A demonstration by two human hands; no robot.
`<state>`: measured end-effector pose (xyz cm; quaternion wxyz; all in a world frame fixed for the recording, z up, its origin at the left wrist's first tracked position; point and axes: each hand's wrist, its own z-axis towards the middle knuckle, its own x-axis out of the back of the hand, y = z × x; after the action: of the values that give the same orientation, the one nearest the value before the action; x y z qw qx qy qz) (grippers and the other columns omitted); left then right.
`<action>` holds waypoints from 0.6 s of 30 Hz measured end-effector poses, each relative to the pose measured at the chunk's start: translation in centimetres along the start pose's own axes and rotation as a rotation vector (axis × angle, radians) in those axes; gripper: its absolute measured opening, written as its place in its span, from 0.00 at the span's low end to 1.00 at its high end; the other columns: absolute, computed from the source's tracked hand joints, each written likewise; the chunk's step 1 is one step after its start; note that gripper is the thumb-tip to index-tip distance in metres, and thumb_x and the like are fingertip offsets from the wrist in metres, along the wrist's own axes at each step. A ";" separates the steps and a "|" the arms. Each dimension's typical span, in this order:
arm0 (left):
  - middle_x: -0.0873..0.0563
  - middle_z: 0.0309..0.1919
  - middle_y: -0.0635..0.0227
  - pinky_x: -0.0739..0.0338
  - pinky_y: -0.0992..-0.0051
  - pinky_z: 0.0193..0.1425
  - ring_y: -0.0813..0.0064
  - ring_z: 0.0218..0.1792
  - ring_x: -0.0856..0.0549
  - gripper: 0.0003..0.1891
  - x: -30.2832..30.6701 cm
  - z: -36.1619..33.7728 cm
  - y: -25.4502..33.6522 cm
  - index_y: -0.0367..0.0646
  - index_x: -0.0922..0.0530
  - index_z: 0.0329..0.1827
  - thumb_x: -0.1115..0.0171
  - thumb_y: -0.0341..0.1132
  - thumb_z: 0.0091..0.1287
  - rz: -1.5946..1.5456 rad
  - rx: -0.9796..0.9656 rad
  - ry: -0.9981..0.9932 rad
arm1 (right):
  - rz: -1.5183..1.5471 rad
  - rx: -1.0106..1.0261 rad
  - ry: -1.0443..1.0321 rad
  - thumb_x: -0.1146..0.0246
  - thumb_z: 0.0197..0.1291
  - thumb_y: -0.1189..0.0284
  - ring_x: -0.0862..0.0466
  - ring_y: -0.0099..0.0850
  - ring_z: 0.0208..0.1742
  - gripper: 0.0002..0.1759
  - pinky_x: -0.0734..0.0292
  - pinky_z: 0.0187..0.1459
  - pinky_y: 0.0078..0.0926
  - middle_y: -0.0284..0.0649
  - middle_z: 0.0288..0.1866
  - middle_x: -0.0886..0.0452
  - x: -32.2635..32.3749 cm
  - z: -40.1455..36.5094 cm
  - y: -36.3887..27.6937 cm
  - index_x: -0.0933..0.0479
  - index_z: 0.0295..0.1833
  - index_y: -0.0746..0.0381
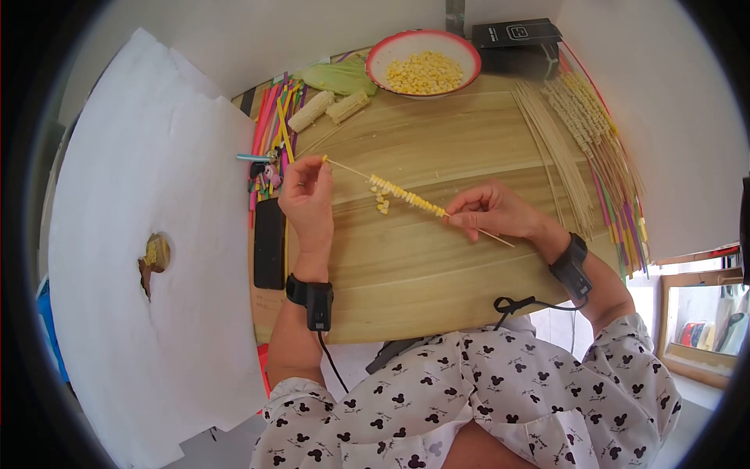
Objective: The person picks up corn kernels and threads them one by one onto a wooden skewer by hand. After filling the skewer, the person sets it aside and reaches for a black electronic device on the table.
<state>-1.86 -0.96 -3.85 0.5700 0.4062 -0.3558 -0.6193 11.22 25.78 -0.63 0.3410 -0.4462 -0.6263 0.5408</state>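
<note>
A thin wooden skewer (350, 169) slants between my two hands, with a row of yellow corn kernels (406, 195) threaded along its middle. My right hand (491, 209) pinches the skewer just past the lower end of that row, and the bare stick sticks out beyond the fingers. At the skewer's upper left end, my left hand (307, 189) is closed in a pinch on a single corn kernel (325, 159) by the tip. Several loose kernels (383, 205) lie on the wooden table (391, 273) below the skewer.
A red-rimmed bowl (375, 74) of kernels stands at the back, near stripped corncobs (311, 111) and a green husk (336, 76). Bare skewers (558, 148) and filled corn skewers (582, 113) lie right. Coloured sticks (266, 117) and a black phone (269, 244) lie left, beside a white panel (180, 156).
</note>
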 end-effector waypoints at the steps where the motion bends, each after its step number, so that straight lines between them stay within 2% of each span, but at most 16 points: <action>1: 0.18 0.36 0.74 0.27 0.86 0.41 0.88 0.36 0.22 0.07 0.0 0.0 0.1 0.37 0.22 0.44 0.37 0.22 0.65 0.030 0.003 0.000 | -0.024 0.012 -0.005 0.37 0.66 0.72 0.26 0.12 0.24 0.07 0.33 0.28 0.12 0.26 0.23 0.23 0.1 0.1 0.2 0.19 0.45 0.65; 5: 0.18 0.34 0.74 0.27 0.88 0.39 0.88 0.34 0.21 0.06 -0.2 0.0 0.2 0.37 0.21 0.42 0.35 0.22 0.65 0.042 -0.026 0.002 | -0.050 0.016 -0.003 0.37 0.66 0.73 0.27 0.12 0.24 0.07 0.32 0.28 0.13 0.26 0.22 0.24 0.1 0.1 0.2 0.19 0.44 0.65; 18: 0.18 0.34 0.74 0.27 0.87 0.40 0.87 0.34 0.21 0.06 -0.3 -0.1 0.8 0.37 0.21 0.43 0.36 0.21 0.64 0.058 -0.053 -0.004 | -0.052 0.013 0.005 0.37 0.66 0.73 0.28 0.12 0.23 0.07 0.34 0.29 0.14 0.26 0.21 0.24 0.2 -0.1 0.1 0.18 0.44 0.64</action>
<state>-1.47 -0.73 -3.13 0.5975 0.3793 -0.3518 -0.6126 11.25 26.02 -0.77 0.3593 -0.4288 -0.6335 0.5345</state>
